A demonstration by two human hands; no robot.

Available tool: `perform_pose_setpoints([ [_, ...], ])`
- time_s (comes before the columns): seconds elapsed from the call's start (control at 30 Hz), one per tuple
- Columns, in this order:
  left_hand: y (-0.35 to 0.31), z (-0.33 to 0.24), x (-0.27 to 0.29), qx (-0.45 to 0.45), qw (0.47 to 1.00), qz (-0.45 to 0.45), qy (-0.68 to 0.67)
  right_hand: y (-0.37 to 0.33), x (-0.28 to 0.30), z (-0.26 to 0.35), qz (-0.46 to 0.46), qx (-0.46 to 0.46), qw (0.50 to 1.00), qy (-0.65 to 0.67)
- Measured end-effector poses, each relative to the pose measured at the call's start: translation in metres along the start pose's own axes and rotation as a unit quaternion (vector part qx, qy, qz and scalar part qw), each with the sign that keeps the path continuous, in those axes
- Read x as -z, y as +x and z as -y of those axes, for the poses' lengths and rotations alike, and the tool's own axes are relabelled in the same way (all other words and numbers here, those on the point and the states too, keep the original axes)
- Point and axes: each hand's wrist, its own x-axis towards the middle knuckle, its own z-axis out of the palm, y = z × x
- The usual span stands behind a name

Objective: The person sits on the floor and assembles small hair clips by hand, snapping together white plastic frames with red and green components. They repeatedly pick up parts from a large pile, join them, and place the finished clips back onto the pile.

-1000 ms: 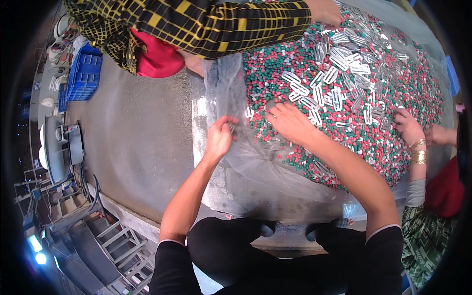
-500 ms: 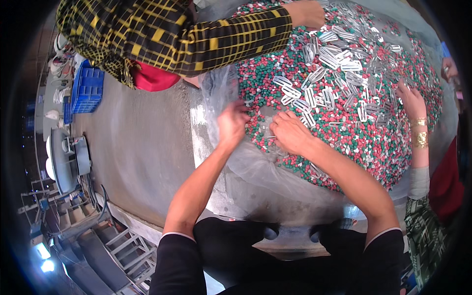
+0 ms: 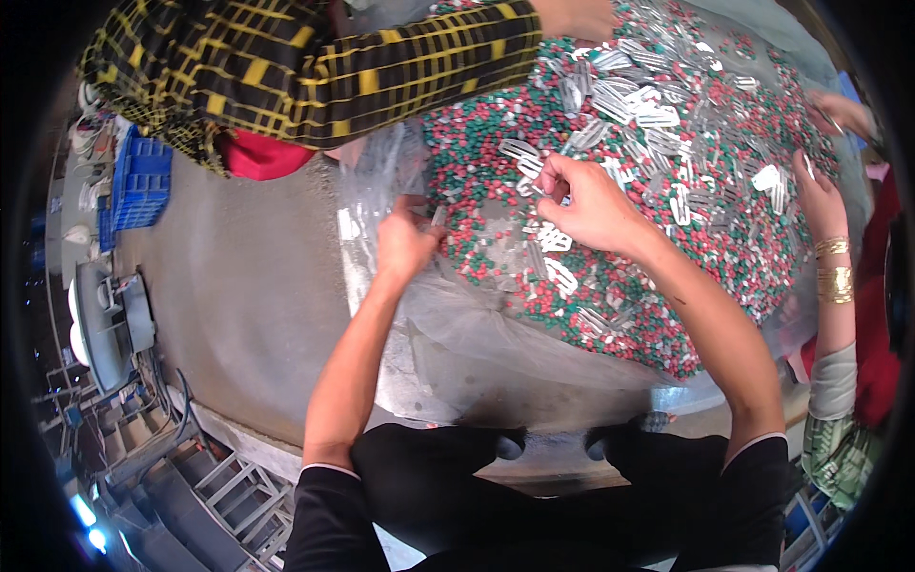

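My left hand (image 3: 408, 240) is closed at the near-left edge of a heap of small red, green and white pellets (image 3: 477, 143). Its fingertips pinch a small flat greyish piece (image 3: 439, 215). Further right, my right hand (image 3: 599, 205) hovers over the heap, thumb and forefinger curled together; whether anything is between them cannot be made out. Slotted, elongated silvery pieces (image 3: 519, 151) lie just beyond those fingertips. More of these pieces (image 3: 560, 276) rest on the pellets below my right hand.
Clear plastic sheeting (image 3: 457, 310) edges the heap. At upper left, a co-worker's checked sleeve (image 3: 419, 71) reaches across. On the right, another person's hand (image 3: 822, 205) with gold bangles holds a thin piece. A blue crate (image 3: 143, 181) stands on the grey floor (image 3: 248, 286).
My left hand has shifted left, a small flat piece now showing in its fingers. My right hand has moved up and right. The co-worker's hand at right has shifted right.
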Motion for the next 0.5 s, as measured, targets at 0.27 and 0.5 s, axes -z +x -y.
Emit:
perform_pose_setpoints([
  [0.27, -0.011, -0.026, 0.010, 0.104, 0.841, 0.296, -0.441, -0.102, 0.029, 0.008, 0.040, -0.064, 0.997, -0.014],
  [0.5, -0.042, -0.047, -0.034, 0.079, 0.725, 0.510, -0.455, -0.175, 0.011, -0.021, 0.085, -0.058, 0.995, -0.002],
])
